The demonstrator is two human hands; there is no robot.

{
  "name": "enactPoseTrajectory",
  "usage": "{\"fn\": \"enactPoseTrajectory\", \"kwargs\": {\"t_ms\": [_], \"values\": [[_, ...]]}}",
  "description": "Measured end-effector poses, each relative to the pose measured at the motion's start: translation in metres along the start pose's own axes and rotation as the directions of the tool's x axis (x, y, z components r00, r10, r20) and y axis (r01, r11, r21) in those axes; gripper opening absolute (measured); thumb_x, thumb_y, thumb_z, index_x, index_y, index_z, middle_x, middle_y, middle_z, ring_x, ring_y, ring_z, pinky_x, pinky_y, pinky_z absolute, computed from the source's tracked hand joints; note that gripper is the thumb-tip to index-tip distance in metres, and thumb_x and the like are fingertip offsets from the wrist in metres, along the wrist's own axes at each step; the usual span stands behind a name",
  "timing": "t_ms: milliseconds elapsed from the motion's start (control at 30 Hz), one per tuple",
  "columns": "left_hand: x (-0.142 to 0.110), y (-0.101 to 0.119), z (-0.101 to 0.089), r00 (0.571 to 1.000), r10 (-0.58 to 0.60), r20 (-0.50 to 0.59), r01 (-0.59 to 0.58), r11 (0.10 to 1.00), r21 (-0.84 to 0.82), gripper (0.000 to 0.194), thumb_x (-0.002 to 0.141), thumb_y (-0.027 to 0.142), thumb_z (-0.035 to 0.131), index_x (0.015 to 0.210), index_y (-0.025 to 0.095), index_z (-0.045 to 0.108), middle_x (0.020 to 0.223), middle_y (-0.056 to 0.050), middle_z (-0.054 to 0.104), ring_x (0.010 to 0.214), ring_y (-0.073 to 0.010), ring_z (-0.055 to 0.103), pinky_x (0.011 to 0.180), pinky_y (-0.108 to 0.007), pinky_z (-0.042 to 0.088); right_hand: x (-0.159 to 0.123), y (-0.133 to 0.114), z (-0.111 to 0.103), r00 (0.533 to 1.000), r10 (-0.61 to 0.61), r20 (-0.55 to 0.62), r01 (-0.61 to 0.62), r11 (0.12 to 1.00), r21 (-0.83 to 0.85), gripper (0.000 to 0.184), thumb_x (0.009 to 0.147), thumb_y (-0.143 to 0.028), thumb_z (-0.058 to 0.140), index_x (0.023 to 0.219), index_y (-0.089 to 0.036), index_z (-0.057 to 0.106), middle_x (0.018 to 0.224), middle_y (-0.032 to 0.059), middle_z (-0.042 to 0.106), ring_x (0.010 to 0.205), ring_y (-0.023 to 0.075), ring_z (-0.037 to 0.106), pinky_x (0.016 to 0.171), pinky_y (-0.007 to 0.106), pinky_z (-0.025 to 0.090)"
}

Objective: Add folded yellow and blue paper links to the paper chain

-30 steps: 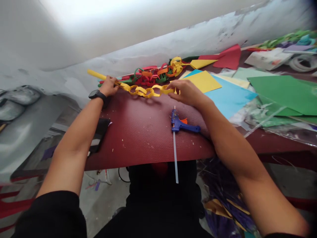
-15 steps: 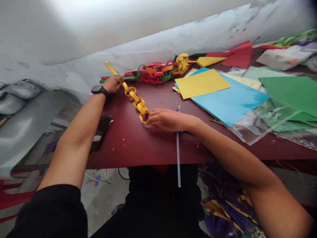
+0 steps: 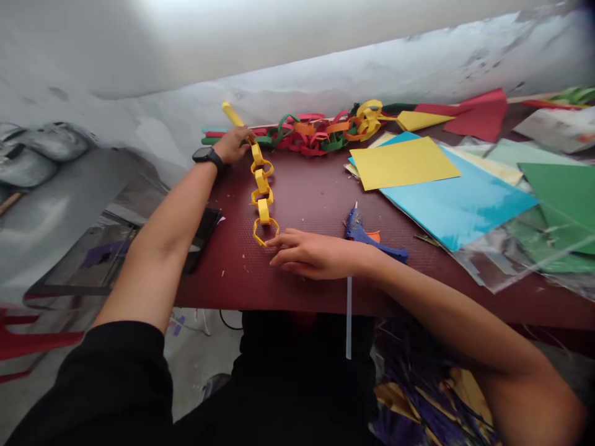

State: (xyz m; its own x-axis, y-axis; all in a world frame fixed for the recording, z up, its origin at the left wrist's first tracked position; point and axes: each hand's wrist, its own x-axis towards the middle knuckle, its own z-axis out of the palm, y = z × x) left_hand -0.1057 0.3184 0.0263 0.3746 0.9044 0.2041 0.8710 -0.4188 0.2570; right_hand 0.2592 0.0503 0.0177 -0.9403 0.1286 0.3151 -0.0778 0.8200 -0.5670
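Observation:
A yellow paper chain (image 3: 262, 181) lies stretched down the dark red table. At its far end my left hand (image 3: 233, 144), with a black watch on the wrist, has its fingers closed around the chain's top. Beyond that hand a yellow rolled paper stick (image 3: 231, 114) sticks out; how it joins the chain is hidden. My right hand (image 3: 320, 253) rests at the near end, fingers loosely apart, the index fingertip touching the lowest link. Partly behind my right forearm is a blue hot glue gun (image 3: 356, 228) with an orange trigger. Its long clear glue stick (image 3: 349, 322) hangs past the table edge.
Red, green and orange paper chains (image 3: 316, 133) lie along the wall. On the right are a yellow sheet (image 3: 403, 162), blue sheets (image 3: 465, 204) and green sheets (image 3: 562, 198) with plastic sleeves. A dark flat object (image 3: 204, 238) lies under my left forearm.
The chain has been drawn straighter, its near end lower. My right hand has moved toward the table's front edge and its fingers have loosened, uncovering more of the glue gun. The view has shifted left.

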Motion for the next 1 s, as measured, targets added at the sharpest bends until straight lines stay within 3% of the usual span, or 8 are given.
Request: {"fn": "enactPoseTrajectory", "kwargs": {"t_ms": [133,233,367,500,700,900,1000], "values": [[-0.008,0.004,-0.006,0.998,0.048,-0.026,-0.049,0.998,-0.028,0.039,0.096,0.031,0.067,0.132,0.020,0.080,0.162,-0.014,0.071,0.159,-0.0284,0.059,0.143,-0.051,0.040,-0.007,0.003,-0.006,1.000,0.018,-0.021,-0.019,0.998,-0.064,0.033,0.122,-0.026,0.054,0.140,-0.015,0.080,0.163,0.0221,0.069,0.148,0.0287,0.068,0.126,0.050,0.059],[-0.023,0.012,-0.015,0.994,0.073,-0.085,-0.076,0.996,-0.040,0.035,0.104,0.039,0.066,0.130,0.022,0.082,0.152,-0.009,0.078,0.149,-0.0211,0.063,0.134,-0.042,0.047,-0.011,0.007,-0.014,0.996,0.017,-0.086,-0.023,0.997,-0.068,0.032,0.120,-0.023,0.054,0.139,-0.016,0.080,0.154,0.0203,0.073,0.136,0.0267,0.075,0.118,0.047,0.063],[-0.047,0.029,-0.018,0.980,0.136,-0.146,-0.138,0.990,-0.004,0.039,0.099,0.019,0.058,0.125,0.021,0.087,0.137,-0.012,0.081,0.132,-0.0276,0.074,0.125,-0.048,0.056,-0.014,0.014,-0.022,0.983,0.019,-0.182,-0.031,0.998,-0.063,0.028,0.120,-0.026,0.059,0.134,-0.019,0.082,0.137,0.0160,0.078,0.121,0.0235,0.078,0.108,0.043,0.064],[-0.065,0.045,-0.016,0.990,0.119,-0.079,-0.113,0.990,0.081,0.049,0.089,0.009,0.058,0.125,0.020,0.090,0.126,-0.013,0.079,0.123,-0.0302,0.074,0.122,-0.053,0.058,-0.013,0.018,-0.024,0.983,0.019,-0.185,-0.034,0.996,-0.080,0.027,0.120,-0.029,0.060,0.131,-0.020,0.083,0.130,0.0148,0.078,0.114,0.0234,0.077,0.102,0.042,0.063],[-0.083,0.066,-0.024,0.992,0.102,-0.074,-0.092,0.988,0.120,0.050,0.094,0.011,0.058,0.132,0.017,0.089,0.119,-0.014,0.075,0.110,-0.0271,0.074,0.108,-0.044,0.062,-0.014,0.019,-0.024,0.984,0.023,-0.178,-0.038,0.996,-0.084,0.029,0.121,-0.032,0.059,0.129,-0.018,0.083,0.129,0.0146,0.077,0.111,0.0224,0.077,0.100,0.040,0.062],[-0.096,0.085,-0.024,0.983,0.092,0.156,-0.124,0.970,0.207,0.040,0.097,0.015,0.058,0.115,0.020,0.093,0.104,-0.011,0.079,0.094,-0.0243,0.075,0.092,-0.037,0.058,-0.014,0.019,-0.025,0.987,0.045,-0.154,-0.063,0.991,-0.116,0.028,0.119,-0.031,0.059,0.127,-0.020,0.083,0.128,0.0139,0.077,0.110,0.0225,0.077,0.100,0.040,0.061],[-0.097,0.089,-0.025,0.978,0.090,0.187,-0.129,0.970,0.208,0.037,0.097,0.015,0.059,0.109,0.019,0.094,0.103,-0.010,0.080,0.093,-0.0231,0.075,0.091,-0.036,0.057,-0.014,0.018,-0.025,0.985,0.045,-0.169,-0.066,0.991,-0.119,0.028,0.119,-0.031,0.059,0.126,-0.018,0.083,0.128,0.0156,0.077,0.110,0.0244,0.077,0.099,0.042,0.061]]}}
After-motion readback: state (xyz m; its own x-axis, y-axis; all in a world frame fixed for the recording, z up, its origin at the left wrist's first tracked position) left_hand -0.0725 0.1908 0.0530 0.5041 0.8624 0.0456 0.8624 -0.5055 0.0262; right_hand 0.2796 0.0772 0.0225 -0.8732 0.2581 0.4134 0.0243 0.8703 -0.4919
